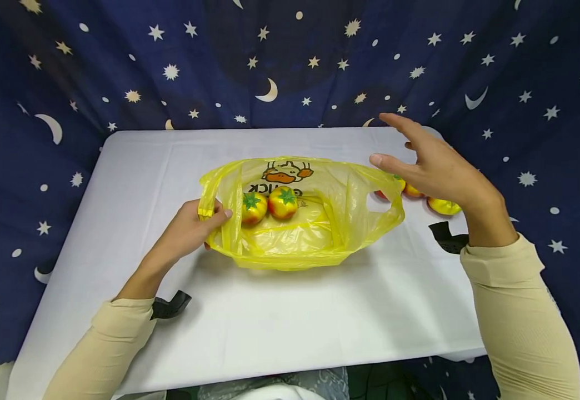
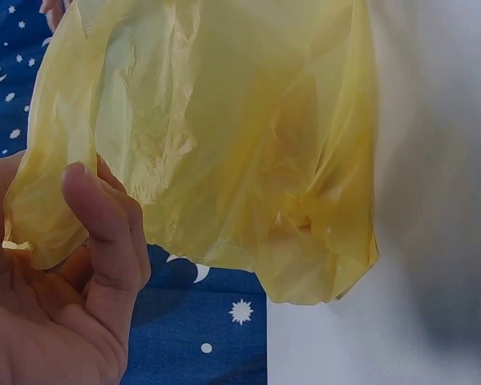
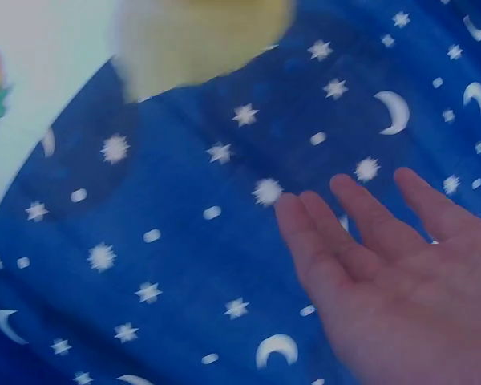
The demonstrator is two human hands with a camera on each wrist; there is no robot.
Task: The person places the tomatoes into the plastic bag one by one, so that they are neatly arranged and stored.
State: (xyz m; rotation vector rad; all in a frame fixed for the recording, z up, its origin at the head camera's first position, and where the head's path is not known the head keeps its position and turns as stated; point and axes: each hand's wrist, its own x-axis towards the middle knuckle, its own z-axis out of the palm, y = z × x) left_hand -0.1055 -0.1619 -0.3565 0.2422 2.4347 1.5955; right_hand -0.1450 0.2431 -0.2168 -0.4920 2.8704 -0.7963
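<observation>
A yellow plastic bag with a cartoon duck print is held up with its mouth spread. My left hand grips its left handle between thumb and fingers; the left wrist view shows those fingers curled round the film. Two red-yellow toy tomatoes with green leaf tops show inside the bag, on its left side. Over the bag's right handle, my right hand is raised with fingers spread and nothing in it. In the right wrist view its fingers are extended, apart from the bag.
Several more red and yellow toy pieces lie behind the bag's right end, partly hidden by the right hand and bag. The white-covered table is bordered by a dark blue star-and-moon curtain at the back and sides.
</observation>
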